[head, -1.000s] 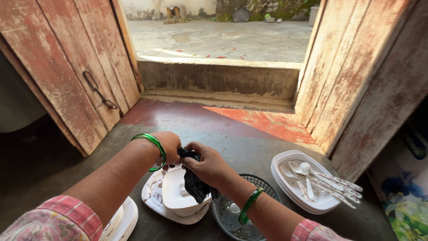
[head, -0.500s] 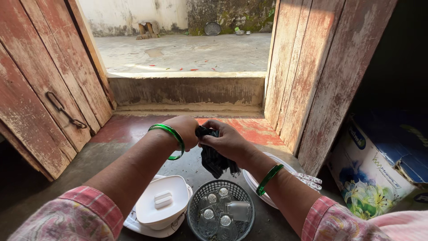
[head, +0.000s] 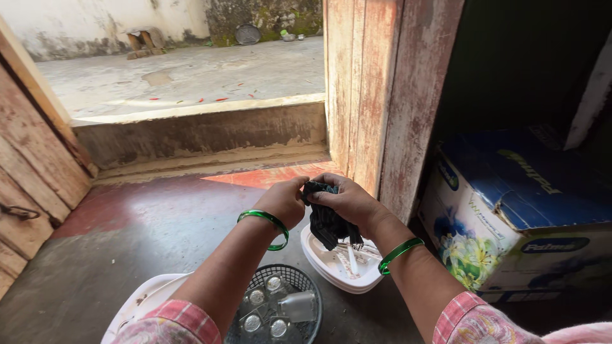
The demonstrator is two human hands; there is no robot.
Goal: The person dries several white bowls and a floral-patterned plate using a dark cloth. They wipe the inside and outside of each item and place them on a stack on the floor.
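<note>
Black and limp, the cloth (head: pixel 326 216) hangs bunched between both hands above the floor, its crumpled lower folds drooping over the near rim of the white tray (head: pixel 331 267). The left hand (head: pixel 285 199) is closed in a fist on the cloth's top edge; the right hand (head: pixel 344 199) curls tightly round the same wad from the other side, so the two fists touch over it. A glossy green glass bangle (head: pixel 271 222) circles the left wrist, and another green bangle (head: pixel 398 253) sits on the right wrist. Pink checked sleeves show at the lower edge.

Under the cloth, the shallow oblong tray holds pale plastic spoons (head: pixel 352 260), mostly hidden. Just beside it, toward the left, stands a round dark mesh basket (head: pixel 305 299) of upturned clear glasses (head: pixel 297 306). A white plate (head: pixel 143 299) peeks out at the lower left. The floor (head: pixel 159 229) is smooth worn cement, grey with a red patch by the stone doorstep. Rough wooden planks with peeling reddish paint frame the doorway, and a blue-and-white flowered cardboard carton (head: pixel 510 216) sits at the right.
</note>
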